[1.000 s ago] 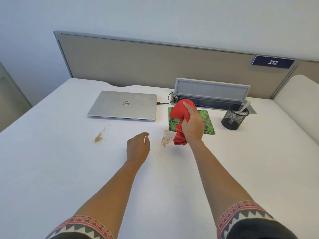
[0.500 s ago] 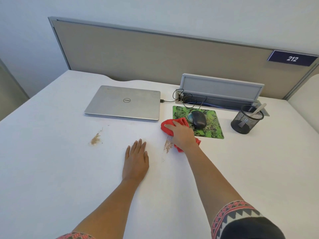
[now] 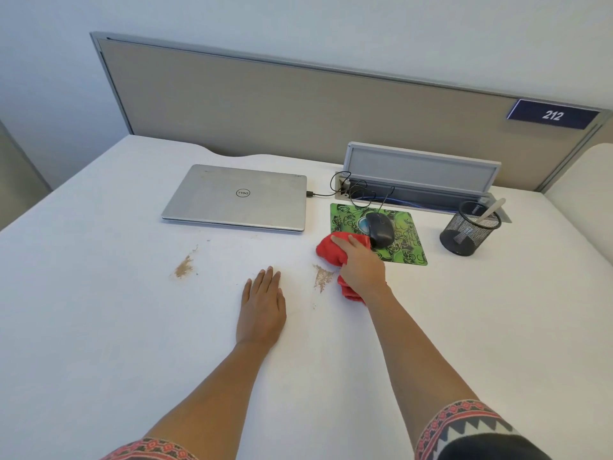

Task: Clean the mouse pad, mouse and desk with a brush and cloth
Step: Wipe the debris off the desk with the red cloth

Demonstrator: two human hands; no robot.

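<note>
Cloth (image 3: 330, 252): red and bunched, it lies on the worktop (image 3: 99, 327) at the near-left corner of the mouse pad (image 3: 406, 242), with its far edge lapping onto the pad.
Right hand (image 3: 361, 268): it lies on top of the cloth. The grip is spread, fingers fairly straight and pressing down rather than pinching, which probably suits a flat wipe.
Nearest dirt (image 3: 321, 277): a brown crumbly smear just left of the cloth, likely the next patch to wipe.
Left hand (image 3: 262, 307): palm down on the worktop near the smear, grip spread and holding nothing. It seems to be there as a brace.
Mouse (image 3: 380, 229): dark and corded, it sits on the pad just beside the cloth, so a wide stroke could nudge it.
Second dirt patch (image 3: 184, 268): further left and well apart from both hands.
Mesh cup (image 3: 469, 230): at the right, with a pale handle (image 3: 491, 210) standing in it. I cannot tell whether this is the brush.
Laptop (image 3: 238, 197): closed, at the far left of the pad and out of the wiping path.
</note>
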